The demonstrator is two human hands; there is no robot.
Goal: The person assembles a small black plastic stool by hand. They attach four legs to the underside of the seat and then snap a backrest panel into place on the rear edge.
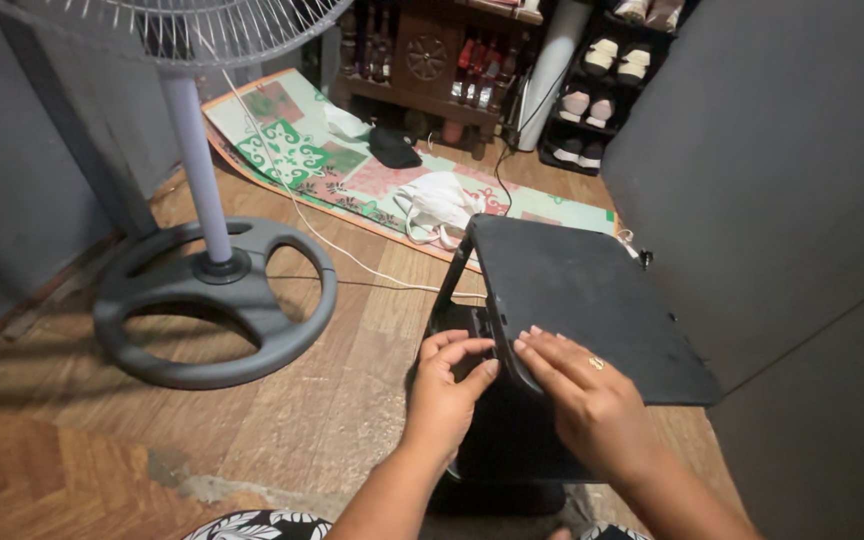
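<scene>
Single head-worn camera, angled steeply down and forward over the wooden floor (282, 420). The black laptop (592, 300) sits close below the lens; the fan base (214, 300) lies left of it.

Black panel (592, 300); grey fan base (214, 300), lilac pole (197, 170); green-pink patterned mat (352, 160); brown wood floor (72, 440)
</scene>
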